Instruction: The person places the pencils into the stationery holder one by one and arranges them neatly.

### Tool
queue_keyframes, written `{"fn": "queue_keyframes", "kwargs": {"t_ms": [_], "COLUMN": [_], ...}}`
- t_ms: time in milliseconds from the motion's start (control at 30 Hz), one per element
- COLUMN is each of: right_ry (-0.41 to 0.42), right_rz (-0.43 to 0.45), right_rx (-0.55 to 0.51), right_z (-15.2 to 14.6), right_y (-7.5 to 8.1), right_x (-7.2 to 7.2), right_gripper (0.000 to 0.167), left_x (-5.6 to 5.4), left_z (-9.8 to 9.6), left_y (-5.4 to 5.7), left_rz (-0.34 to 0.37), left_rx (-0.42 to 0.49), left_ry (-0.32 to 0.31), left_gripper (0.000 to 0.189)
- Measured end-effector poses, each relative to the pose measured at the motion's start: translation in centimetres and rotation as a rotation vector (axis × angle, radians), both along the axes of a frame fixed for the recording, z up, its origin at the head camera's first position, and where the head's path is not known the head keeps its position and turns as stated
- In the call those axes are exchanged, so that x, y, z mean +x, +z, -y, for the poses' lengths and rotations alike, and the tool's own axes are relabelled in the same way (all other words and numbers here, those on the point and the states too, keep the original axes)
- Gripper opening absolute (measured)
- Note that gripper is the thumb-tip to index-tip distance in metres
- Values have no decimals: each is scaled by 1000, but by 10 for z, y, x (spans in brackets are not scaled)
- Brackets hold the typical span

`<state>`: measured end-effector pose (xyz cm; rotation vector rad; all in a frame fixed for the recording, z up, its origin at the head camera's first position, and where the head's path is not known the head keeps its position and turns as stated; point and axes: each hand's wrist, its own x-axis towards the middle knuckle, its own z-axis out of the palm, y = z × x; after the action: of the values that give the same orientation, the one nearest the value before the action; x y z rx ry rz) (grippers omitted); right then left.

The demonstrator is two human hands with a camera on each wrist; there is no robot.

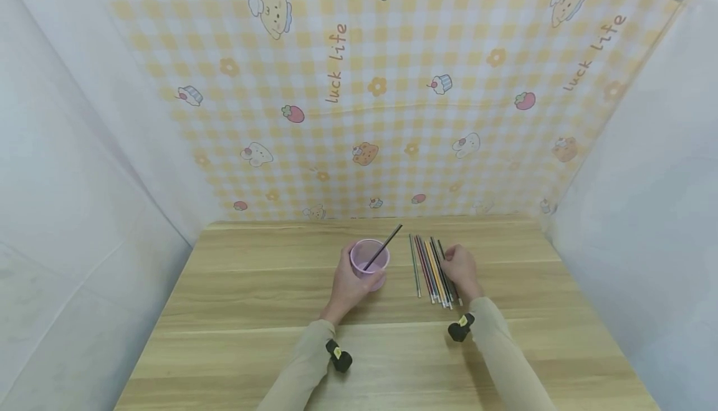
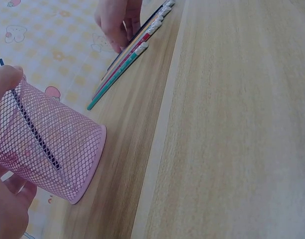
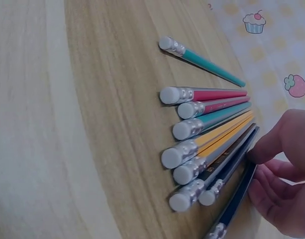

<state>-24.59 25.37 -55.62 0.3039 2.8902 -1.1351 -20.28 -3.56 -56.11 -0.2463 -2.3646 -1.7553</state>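
Note:
My left hand [image 1: 346, 289] grips a pink mesh pencil cup [image 2: 75, 134] around its side, with the thumb at the rim in the left wrist view. One dark pencil [image 1: 391, 237] leans inside the cup and sticks out past the rim. To the right, my right hand [image 1: 462, 272] pinches a dark pencil [image 3: 236, 200] at the outer end of a row, partway along its length. That pencil lies close to the tabletop. Beside it are several more pencils, among them yellow [image 3: 219, 130], red [image 3: 219, 94] and teal [image 3: 214, 66] ones, their white erasers toward me.
The pencils and cup are on a wood-grain table [image 1: 252, 311]. A yellow checked cloth [image 1: 392, 124] with cartoon prints hangs behind its far edge. White sheets [image 1: 84, 211] stand on both sides. Each wrist wears a small black camera [image 1: 461, 328].

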Motion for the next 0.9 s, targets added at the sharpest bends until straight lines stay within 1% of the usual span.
{"fn": "queue_keyframes", "kwargs": {"t_ms": [133, 333, 467, 633, 800, 900], "right_ry": [-6, 35, 54, 68, 51, 61], "right_rz": [34, 70, 72, 28, -48, -84], "right_rx": [33, 92, 50, -25, -89, -123], "right_z": [-1, -4, -7, -7, 0, 5], "right_y": [3, 7, 13, 30, 50, 61], "right_x": [-2, -3, -1, -1, -3, -2], "right_gripper": [33, 32, 35, 40, 42, 44], "left_x": [0, 0, 0, -1, -1, -2], "left_z": [0, 0, 0, 1, 1, 0], "left_y": [0, 0, -1, -3, -3, -3], "left_rz": [8, 13, 9, -3, -5, -8], "left_rx": [-1, -7, -7, -2, 0, -5], "left_ry": [8, 15, 11, 9, 9, 13], "left_gripper": [96, 96, 96, 95, 94, 94]}}
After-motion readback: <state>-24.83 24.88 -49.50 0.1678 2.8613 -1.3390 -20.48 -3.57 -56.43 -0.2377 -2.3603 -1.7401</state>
